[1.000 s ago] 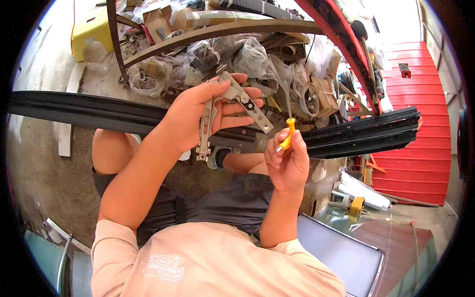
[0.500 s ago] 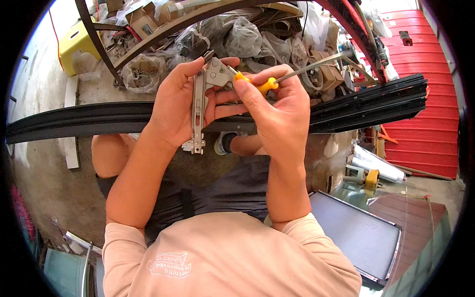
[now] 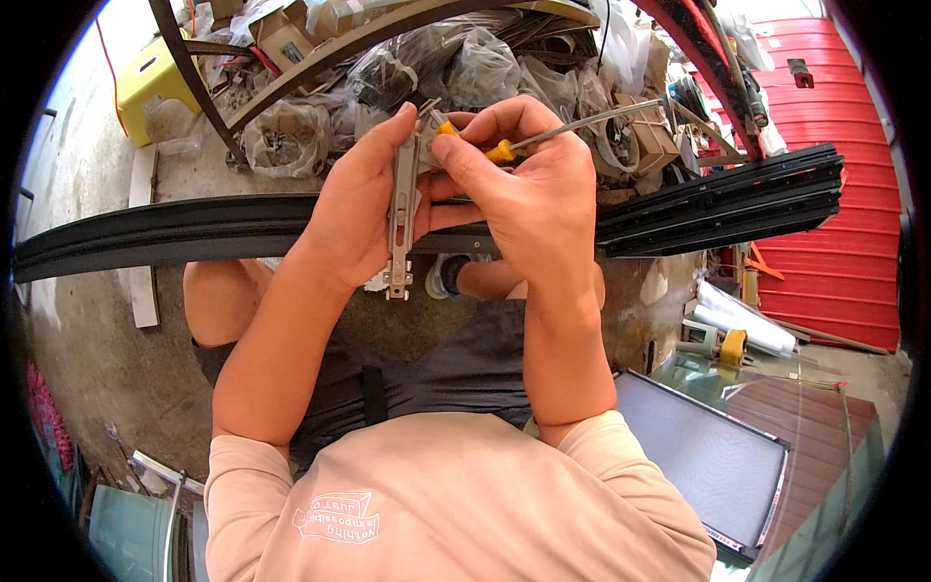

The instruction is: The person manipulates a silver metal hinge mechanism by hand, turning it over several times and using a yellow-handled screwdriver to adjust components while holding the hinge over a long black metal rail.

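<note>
My left hand [image 3: 351, 209] is wrapped round a slim slotted metal window hinge [image 3: 400, 228], which stands nearly upright between thumb and fingers. The hinge's upper part is partly covered by my hands. In my right hand [image 3: 538, 189] is a screwdriver with a yellow handle [image 3: 500, 151], pinched between thumb and fingers. Its long thin shaft points to the upper right, and a short metal end on its other side reaches the top of the hinge. My fingers hide the middle of the handle. Whether that end touches the hinge I cannot tell.
Long black profiles [image 3: 718, 199] lie crosswise beyond my knees. Farther off, plastic bags [image 3: 482, 73] and cardboard lie heaped behind a metal frame [image 3: 349, 53]. A yellow stool [image 3: 155, 92] stands far left. Framed panels [image 3: 698, 456] lie at the lower right.
My right hand and the screwdriver have moved left and slightly up, closer to the hinge's top. My left hand has shifted a little right, and the hinge's wide upper plate now shows less.
</note>
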The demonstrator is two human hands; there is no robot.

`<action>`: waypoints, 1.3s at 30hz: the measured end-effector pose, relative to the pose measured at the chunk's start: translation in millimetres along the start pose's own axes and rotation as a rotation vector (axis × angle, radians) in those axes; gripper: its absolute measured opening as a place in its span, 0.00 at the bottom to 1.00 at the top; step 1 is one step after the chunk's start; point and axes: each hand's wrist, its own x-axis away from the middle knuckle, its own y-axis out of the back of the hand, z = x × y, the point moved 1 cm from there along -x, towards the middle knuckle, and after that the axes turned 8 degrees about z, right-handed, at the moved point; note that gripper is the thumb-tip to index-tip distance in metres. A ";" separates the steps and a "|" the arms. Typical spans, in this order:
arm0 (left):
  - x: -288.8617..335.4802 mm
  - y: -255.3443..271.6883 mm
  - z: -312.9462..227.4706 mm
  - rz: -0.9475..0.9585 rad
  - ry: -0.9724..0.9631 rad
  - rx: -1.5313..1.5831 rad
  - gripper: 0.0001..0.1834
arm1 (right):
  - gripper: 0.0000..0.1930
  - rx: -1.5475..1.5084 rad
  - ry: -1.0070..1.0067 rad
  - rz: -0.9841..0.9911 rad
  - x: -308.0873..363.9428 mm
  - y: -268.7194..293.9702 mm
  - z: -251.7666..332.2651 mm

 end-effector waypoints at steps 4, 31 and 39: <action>1.2 5.4 -0.5 0.046 0.011 -0.014 0.30 | 0.07 0.030 0.004 0.004 -1.3 -0.1 -0.5; 2.9 -3.4 0.5 -0.121 0.017 -0.163 0.28 | 0.09 0.587 0.254 0.051 -8.2 10.7 1.8; 3.4 -2.8 1.8 -0.103 -0.028 -0.180 0.27 | 0.10 0.664 0.374 -0.068 -8.2 6.7 -3.1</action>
